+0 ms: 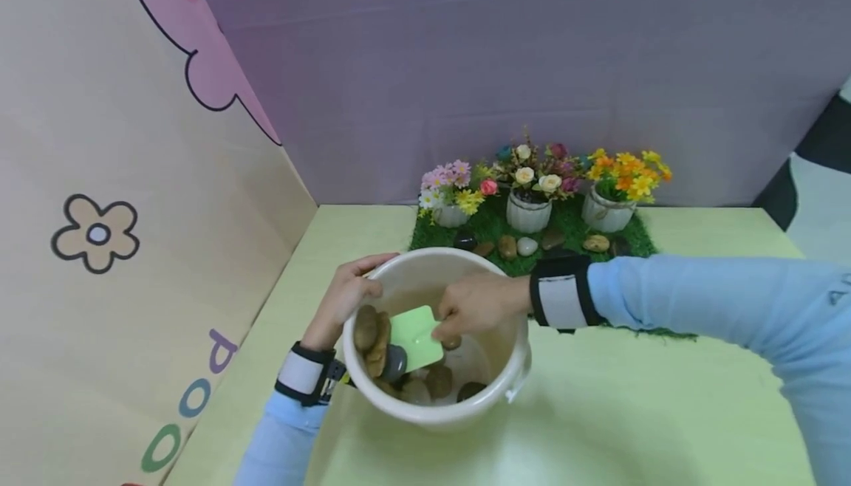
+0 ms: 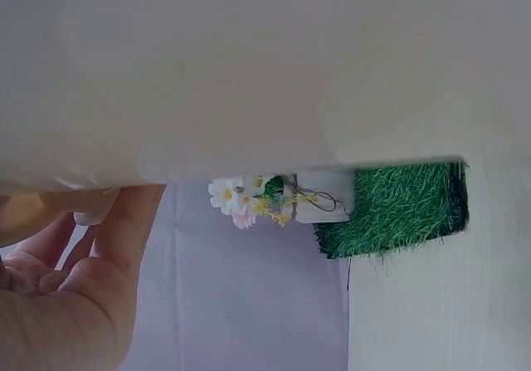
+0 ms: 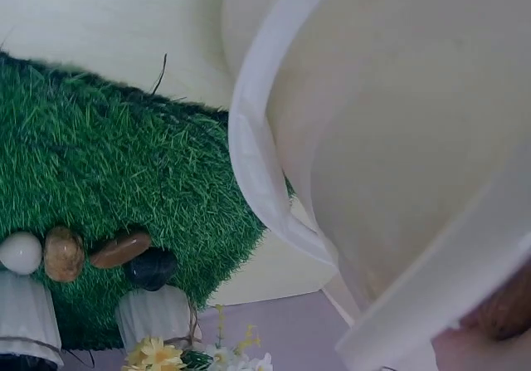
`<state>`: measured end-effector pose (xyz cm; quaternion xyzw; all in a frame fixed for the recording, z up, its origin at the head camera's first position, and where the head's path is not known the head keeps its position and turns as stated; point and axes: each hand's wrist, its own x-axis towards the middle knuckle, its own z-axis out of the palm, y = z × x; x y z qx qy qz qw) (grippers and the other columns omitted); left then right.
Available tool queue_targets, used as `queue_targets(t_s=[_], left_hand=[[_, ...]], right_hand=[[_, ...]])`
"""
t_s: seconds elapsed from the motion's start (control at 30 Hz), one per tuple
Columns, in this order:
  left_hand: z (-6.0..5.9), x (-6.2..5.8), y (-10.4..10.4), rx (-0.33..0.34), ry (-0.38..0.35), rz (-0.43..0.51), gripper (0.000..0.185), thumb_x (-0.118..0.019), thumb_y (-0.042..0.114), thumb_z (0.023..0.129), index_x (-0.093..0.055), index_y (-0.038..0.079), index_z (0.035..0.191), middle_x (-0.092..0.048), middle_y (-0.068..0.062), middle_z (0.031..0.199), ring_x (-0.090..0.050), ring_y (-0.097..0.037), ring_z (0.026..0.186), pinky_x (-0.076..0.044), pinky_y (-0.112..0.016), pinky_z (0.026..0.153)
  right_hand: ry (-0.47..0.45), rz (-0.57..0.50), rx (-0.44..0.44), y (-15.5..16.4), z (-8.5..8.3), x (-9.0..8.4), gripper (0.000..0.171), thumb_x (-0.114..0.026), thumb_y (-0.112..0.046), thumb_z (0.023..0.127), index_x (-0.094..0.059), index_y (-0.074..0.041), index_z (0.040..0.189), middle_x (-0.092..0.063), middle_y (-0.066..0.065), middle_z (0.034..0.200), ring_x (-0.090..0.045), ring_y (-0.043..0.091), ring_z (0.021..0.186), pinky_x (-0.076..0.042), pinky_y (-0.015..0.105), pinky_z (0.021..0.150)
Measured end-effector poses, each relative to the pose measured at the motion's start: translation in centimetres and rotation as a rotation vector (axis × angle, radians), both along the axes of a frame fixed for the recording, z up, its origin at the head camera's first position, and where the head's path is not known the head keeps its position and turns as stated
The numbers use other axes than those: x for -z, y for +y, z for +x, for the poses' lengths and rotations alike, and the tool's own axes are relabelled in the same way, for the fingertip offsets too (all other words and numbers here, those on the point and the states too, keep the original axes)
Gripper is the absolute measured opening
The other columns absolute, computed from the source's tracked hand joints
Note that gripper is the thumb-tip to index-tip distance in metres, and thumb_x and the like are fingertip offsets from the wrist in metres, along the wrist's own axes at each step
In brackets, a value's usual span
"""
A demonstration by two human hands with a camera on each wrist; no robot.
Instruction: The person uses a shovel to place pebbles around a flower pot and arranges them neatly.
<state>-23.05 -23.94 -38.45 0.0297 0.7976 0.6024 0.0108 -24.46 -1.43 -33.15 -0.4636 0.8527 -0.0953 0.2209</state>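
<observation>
A cream plastic bucket [image 1: 512, 338] stands tilted on the pale green table, with several brown and grey stones [image 1: 372, 334] inside. My left hand [image 1: 346, 298] grips its left rim, thumb over the edge; its palm and fingers [image 2: 99, 246] press the bucket's outer wall [image 2: 265, 72]. My right hand [image 1: 475, 307] reaches into the bucket and pinches a light green flat scoop [image 1: 415, 337] lying among the stones. In the right wrist view only the bucket's rim [image 3: 274, 197] and inner wall show.
An artificial grass mat [image 1: 565, 224] lies behind the bucket with three white pots of flowers [image 1: 528, 209] and a row of stones [image 1: 508, 246] along its front edge. Cardboard walls close the left and back. Bare table stretches right and front.
</observation>
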Motion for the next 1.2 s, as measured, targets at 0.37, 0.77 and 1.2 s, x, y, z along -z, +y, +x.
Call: queue_targets(t_s=[0.37,0.77,1.2], left_hand=[[-0.3,-0.1,0.0,-0.036,0.006,-0.017,0.057,-0.05,-0.003,0.066,-0.064,0.018,0.117,-0.064,-0.007,0.114,-0.059,-0.02,0.095,-0.045,-0.029,0.082],[-0.2,0.2,0.2,-0.037,-0.012,-0.01,0.057,-0.05,-0.002,0.066,-0.063,0.018,0.118,-0.063,-0.007,0.115,-0.058,-0.021,0.097,-0.044,-0.03,0.085],[-0.4,0.4,0.1,-0.028,-0.002,0.003,0.055,-0.052,0.0,0.068,-0.062,0.018,0.119,-0.062,-0.005,0.118,-0.056,-0.021,0.102,-0.041,-0.031,0.088]], right_hand=[[-0.069,-0.042,0.064,0.0,0.0,-0.4,0.039,-0.053,-0.036,0.089,-0.05,-0.021,0.054,-0.037,-0.01,0.047,-0.031,0.004,0.043,-0.025,0.019,0.046],[-0.004,-0.045,0.094,0.4,0.3,0.0,0.04,-0.054,-0.039,0.088,-0.05,-0.02,0.054,-0.037,-0.011,0.046,-0.031,0.004,0.042,-0.024,0.019,0.043],[-0.044,-0.033,0.134,1.6,0.3,-0.7,0.034,-0.053,-0.04,0.088,-0.06,-0.02,0.062,-0.038,-0.009,0.05,-0.032,0.005,0.046,-0.025,0.02,0.046]])
